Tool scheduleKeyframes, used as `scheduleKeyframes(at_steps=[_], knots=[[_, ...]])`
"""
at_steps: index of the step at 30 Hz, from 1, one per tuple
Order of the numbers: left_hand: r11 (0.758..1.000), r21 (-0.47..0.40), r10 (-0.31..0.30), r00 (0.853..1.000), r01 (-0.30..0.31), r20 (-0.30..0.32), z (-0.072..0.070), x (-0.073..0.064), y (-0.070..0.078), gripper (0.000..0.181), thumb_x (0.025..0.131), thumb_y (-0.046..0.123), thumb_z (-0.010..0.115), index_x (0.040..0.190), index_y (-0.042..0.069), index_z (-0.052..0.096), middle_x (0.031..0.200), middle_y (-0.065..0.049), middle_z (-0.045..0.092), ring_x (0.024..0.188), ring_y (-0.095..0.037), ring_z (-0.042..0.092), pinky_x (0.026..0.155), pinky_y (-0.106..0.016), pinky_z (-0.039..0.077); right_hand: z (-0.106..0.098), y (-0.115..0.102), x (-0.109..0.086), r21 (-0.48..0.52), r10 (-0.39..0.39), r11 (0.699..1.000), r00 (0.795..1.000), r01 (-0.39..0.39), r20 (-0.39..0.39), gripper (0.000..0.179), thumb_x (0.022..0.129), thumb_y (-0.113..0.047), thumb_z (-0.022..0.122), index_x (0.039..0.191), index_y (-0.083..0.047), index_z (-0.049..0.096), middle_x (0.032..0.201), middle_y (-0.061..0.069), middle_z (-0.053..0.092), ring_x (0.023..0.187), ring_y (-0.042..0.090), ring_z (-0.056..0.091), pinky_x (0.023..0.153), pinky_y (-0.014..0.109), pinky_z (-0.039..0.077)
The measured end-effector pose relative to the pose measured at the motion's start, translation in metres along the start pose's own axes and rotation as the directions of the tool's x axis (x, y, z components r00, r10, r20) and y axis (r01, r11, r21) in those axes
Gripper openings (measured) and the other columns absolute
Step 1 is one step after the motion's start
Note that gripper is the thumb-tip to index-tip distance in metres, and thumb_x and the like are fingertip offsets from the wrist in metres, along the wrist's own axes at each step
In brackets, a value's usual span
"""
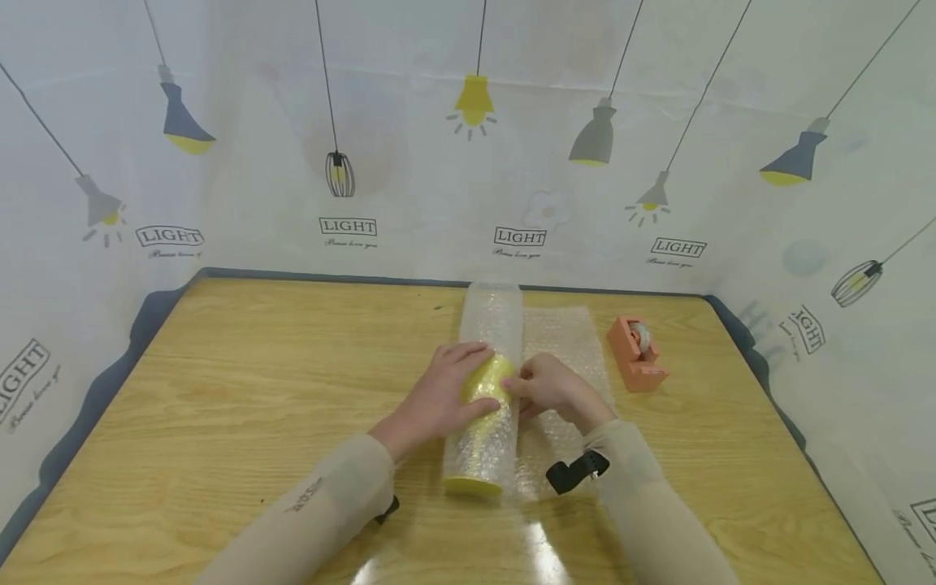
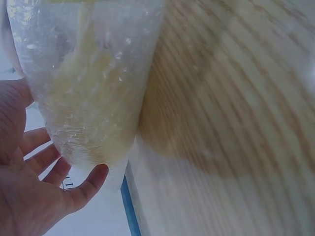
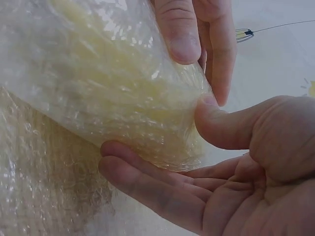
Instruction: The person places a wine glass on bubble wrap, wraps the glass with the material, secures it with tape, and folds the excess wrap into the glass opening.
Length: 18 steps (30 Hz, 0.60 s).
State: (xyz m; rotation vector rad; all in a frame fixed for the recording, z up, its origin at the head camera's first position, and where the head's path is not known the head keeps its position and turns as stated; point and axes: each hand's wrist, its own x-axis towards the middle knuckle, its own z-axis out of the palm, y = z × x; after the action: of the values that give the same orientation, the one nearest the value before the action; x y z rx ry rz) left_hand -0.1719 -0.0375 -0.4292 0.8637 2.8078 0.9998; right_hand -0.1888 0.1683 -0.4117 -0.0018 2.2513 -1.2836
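Observation:
A long yellow object with a round base (image 1: 474,487) lies on the table, rolled in clear bubble wrap (image 1: 491,318). Its wider yellow end sits under the hands, and the wrap blurs its shape. From the left, my left hand (image 1: 440,396) holds the roll, thumb across the top and fingers over the far side. On the right side my right hand (image 1: 554,388) pinches the bubble wrap near the yellow end. In the right wrist view, that hand's thumb (image 3: 229,125) and fingers (image 3: 147,182) lie on either side of the film. A flat sheet of wrap (image 1: 566,345) extends to the right.
An orange tape dispenser (image 1: 638,355) with a roll of tape stands to the right of the bubble wrap. The wooden table (image 1: 292,349) is bordered by pale walls (image 1: 409,162) printed with lamps. Black straps (image 1: 578,471) are on the wrists.

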Motion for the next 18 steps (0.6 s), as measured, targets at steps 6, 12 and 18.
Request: scheduleKeyframes(at_steps=[6, 12, 18], knots=[[1.0, 0.017, -0.002, 1.0, 0.002, 0.02, -0.008, -0.004, 0.0, 0.077, 0.091, 0.036, 0.079, 0.154, 0.006, 0.046, 0.161, -0.009, 0.043, 0.146, -0.032, 0.037, 0.122, -0.049, 0.035, 0.008, -0.003, 0.002, 0.006, -0.019, 1.0, 1.0, 0.019, 0.012, 0.025, 0.103, -0.008, 0.061, 0.105, 0.017, 0.065, 0.089, 0.017, 0.068, 0.07, 0.02, 0.069, 0.076, 0.041, 0.065], [0.999, 0.036, -0.01, 1.0, 0.009, 0.025, -0.014, -0.01, -0.002, 0.077, 0.09, 0.036, 0.081, 0.152, 0.006, 0.049, 0.159, -0.011, 0.045, 0.144, -0.033, 0.039, 0.121, -0.049, 0.037, 0.014, -0.006, 0.005, 0.004, -0.028, 1.0, 0.999, 0.028, 0.04, 0.022, 0.103, -0.007, 0.061, 0.103, 0.015, 0.065, 0.09, 0.018, 0.069, 0.071, 0.02, 0.07, 0.077, 0.043, 0.065], [0.998, 0.066, -0.019, 0.999, 0.017, 0.028, -0.014, -0.012, -0.003, 0.076, 0.089, 0.038, 0.081, 0.152, 0.007, 0.05, 0.158, -0.009, 0.046, 0.144, -0.032, 0.039, 0.12, -0.049, 0.037, 0.015, -0.007, 0.005, -0.011, -0.012, 1.0, 0.998, 0.013, 0.06, 0.022, 0.104, -0.008, 0.061, 0.103, 0.014, 0.066, 0.094, 0.019, 0.07, 0.076, 0.023, 0.072, 0.078, 0.042, 0.065]])
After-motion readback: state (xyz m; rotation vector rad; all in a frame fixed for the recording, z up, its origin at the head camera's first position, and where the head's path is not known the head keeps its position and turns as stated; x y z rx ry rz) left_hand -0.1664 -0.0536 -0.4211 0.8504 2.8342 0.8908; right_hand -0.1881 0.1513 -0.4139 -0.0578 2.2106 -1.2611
